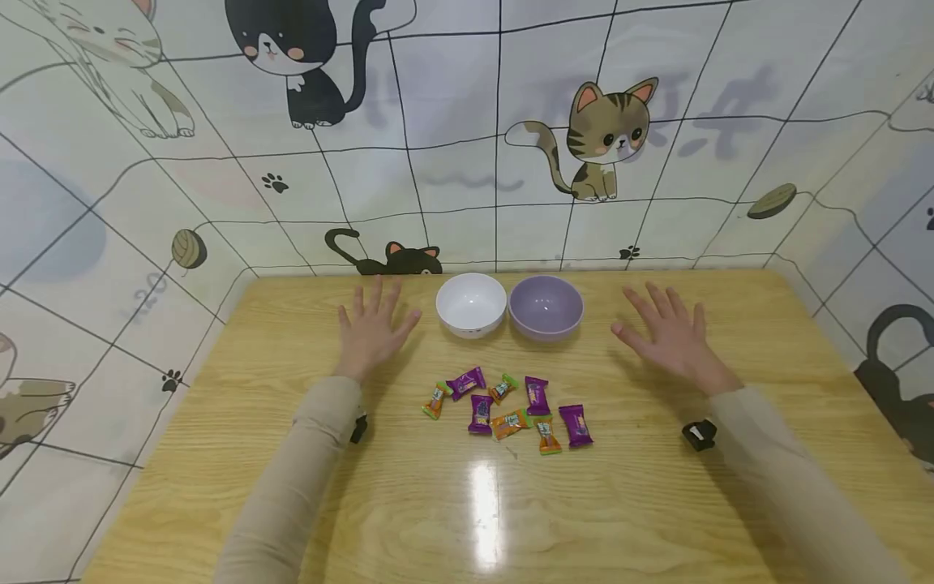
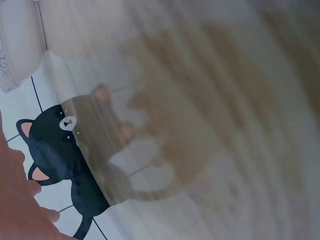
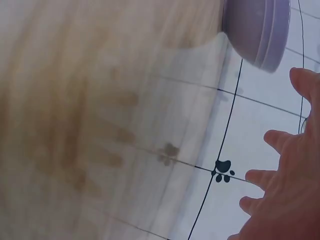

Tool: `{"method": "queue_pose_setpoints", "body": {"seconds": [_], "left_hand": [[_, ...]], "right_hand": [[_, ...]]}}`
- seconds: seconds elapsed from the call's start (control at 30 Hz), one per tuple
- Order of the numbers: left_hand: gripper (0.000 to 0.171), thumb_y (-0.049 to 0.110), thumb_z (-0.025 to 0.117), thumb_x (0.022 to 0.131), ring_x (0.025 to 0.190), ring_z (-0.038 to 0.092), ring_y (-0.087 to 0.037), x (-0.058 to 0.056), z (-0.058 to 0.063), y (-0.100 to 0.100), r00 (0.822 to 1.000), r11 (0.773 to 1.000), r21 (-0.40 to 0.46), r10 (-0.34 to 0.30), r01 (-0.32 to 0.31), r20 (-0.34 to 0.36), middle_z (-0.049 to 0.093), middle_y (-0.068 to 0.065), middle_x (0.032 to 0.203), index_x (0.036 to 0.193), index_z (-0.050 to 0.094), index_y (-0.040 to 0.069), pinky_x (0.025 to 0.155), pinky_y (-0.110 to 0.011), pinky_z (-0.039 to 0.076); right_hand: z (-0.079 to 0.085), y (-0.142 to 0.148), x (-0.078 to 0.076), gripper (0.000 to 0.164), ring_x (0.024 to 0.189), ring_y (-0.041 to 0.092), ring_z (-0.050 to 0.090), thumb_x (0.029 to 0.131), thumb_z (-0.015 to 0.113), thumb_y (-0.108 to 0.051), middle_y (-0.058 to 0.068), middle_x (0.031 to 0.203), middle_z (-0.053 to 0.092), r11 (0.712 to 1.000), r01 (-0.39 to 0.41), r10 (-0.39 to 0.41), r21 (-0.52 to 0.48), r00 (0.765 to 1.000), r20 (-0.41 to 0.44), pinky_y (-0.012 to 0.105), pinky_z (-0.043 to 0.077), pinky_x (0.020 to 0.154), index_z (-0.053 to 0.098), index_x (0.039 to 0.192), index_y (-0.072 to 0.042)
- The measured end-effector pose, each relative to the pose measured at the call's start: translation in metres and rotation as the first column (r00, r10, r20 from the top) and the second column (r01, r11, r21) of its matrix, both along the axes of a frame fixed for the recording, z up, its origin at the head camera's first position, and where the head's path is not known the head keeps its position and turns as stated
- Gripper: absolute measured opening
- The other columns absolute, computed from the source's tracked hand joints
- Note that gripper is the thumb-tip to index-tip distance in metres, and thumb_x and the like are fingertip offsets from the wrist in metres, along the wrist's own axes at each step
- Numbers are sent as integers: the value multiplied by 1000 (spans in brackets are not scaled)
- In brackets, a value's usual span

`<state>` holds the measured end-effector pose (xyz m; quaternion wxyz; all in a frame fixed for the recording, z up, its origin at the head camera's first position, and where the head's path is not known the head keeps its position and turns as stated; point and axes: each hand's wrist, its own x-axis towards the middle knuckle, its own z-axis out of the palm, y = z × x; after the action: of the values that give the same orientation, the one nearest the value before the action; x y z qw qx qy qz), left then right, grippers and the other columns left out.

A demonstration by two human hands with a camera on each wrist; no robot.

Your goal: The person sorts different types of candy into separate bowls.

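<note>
My left hand is spread over the table, left of a white bowl, and holds nothing. To the right of a purple bowl, my right hand is spread too, its fingers apart and nothing in them. The two bowls stand side by side near the back edge, and no contents show in either. Closer to me lie several purple-wrapped candies and several orange-and-green wrapped candies, loosely grouped between the hands. The right wrist view shows the side of the purple bowl near the fingers.
The wooden table has a glossy top with a bright reflection at its front. A white cloth wall with cat drawings and grid lines rises behind the table and along both sides.
</note>
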<state>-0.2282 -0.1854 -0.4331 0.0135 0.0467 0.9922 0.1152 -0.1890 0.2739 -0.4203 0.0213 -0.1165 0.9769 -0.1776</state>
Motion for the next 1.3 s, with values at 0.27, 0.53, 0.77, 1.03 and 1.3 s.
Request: {"method": "queue_pose_setpoints", "body": {"seconds": [0.27, 0.53, 0.77, 1.03, 1.3], "left_hand": [[78, 68, 29, 94, 144, 0, -39, -8, 2, 13, 993, 991, 63, -119, 120, -24, -2, -4, 162, 157, 6, 28, 110, -64, 4], [78, 64, 36, 95, 144, 8, -38, -23, 4, 33, 949, 944, 96, -311, 316, -60, 5, -8, 161, 156, 14, 21, 108, -67, 2], [86, 71, 34, 91, 144, 11, -35, -35, -2, 43, 924, 916, 128, -374, 381, -74, 8, -5, 161, 156, 14, 19, 105, -68, -7], [96, 79, 33, 86, 144, 13, -35, -49, -4, 49, 896, 880, 173, -440, 442, -55, 8, -5, 161, 156, 17, 14, 107, -67, 2], [102, 74, 49, 83, 145, 9, -31, -55, 1, 52, 871, 850, 219, -491, 480, -4, 7, -6, 161, 156, 15, 11, 111, -62, 0]], "right_hand": [[-3, -12, 16, 73, 138, 52, 6, 96, 47, -53, 31, 151, 20, 997, -75, 75, -27, 997, -8, 74, -3, 101, 27, 152, -11], [-10, -21, 30, 63, 129, 51, 32, 98, 52, -41, 31, 142, 38, 971, -189, 195, -146, 981, 24, 68, 21, 103, 35, 147, -4], [-9, -32, 43, 58, 128, 48, 35, 98, 55, -37, 28, 142, 39, 940, -269, 282, -211, 959, 37, 67, 30, 100, 41, 145, -6], [-14, -44, 53, 57, 125, 42, 44, 96, 59, -36, 20, 138, 48, 895, -366, 383, -256, 924, 19, 61, 36, 100, 45, 142, -6], [-12, -51, 59, 58, 126, 35, 45, 90, 69, -30, 12, 137, 50, 858, -426, 449, -287, 893, 17, 55, 36, 102, 49, 139, -6]]}}
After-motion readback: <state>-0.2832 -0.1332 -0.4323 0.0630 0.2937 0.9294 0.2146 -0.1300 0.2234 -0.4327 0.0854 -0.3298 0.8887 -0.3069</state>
